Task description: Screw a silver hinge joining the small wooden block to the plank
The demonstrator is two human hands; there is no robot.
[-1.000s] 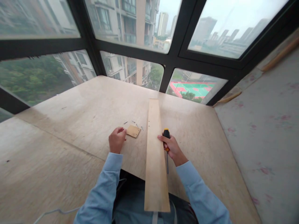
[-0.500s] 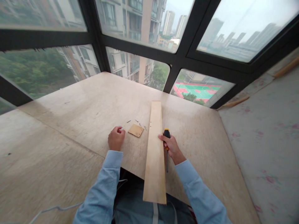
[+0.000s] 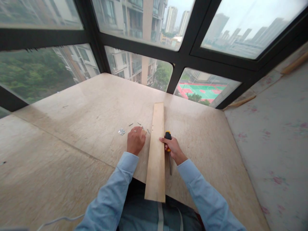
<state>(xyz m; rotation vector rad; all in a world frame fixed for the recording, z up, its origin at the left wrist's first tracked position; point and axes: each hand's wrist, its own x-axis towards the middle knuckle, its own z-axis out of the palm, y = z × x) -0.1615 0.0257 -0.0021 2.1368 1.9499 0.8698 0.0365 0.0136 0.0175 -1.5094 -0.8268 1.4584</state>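
Right grip (image 3: 173, 147) curls around a black-and-yellow screwdriver (image 3: 168, 136), touching a long pale wooden board (image 3: 155, 163); left grip (image 3: 136, 140), bent, hold indeterminable, partly covers a tan wooden plate (image 3: 144, 132).

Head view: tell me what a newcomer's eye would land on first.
Probably the long, pale wooden board, running lengthwise mid-picture and jutting past the near edge of the beige tabletop. Beside it, the right hand holds a black-and-yellow-handled metal screwdriver. Through the dark-framed lower-right window pane, the green-and-red sports court stands out.
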